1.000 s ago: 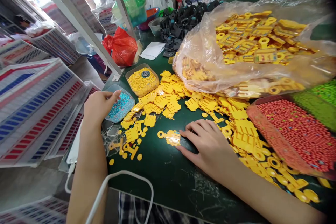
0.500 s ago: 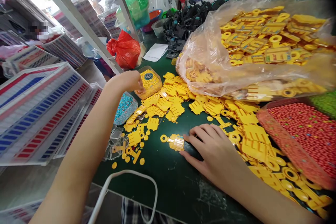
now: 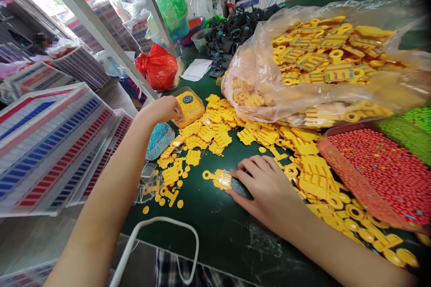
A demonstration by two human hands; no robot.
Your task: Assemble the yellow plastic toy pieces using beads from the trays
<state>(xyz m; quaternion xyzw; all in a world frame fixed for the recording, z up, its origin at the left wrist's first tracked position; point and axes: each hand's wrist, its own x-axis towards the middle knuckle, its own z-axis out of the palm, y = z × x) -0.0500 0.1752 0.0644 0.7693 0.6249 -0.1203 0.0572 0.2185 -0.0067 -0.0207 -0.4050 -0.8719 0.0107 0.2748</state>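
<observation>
My left hand (image 3: pixel 164 108) is at the near left side of a small tub of yellow beads (image 3: pixel 191 108), its fingers curled down at the beads. What its fingertips pinch, if anything, is hidden. On the dark green table lies a yellow plastic piece with a ring at one end and a clear, shiny cover (image 3: pixel 222 179). My right hand (image 3: pixel 264 184) steadies its right end between thumb and index finger. A tub of blue beads (image 3: pixel 158 139) stands just below my left wrist.
Loose yellow plastic parts (image 3: pixel 314 168) are heaped across the table. A clear bag of similar pieces (image 3: pixel 249 71) lies at the back right, near a tub of red beads (image 3: pixel 373 170). Black parts (image 3: pixel 232 31) and a red bag (image 3: pixel 158 67) sit behind; striped crates (image 3: pixel 50 143) stand left.
The view has shifted slightly, so most things appear a little further left. My left hand stays at the yellow beads and my right hand still steadies the yellow piece.
</observation>
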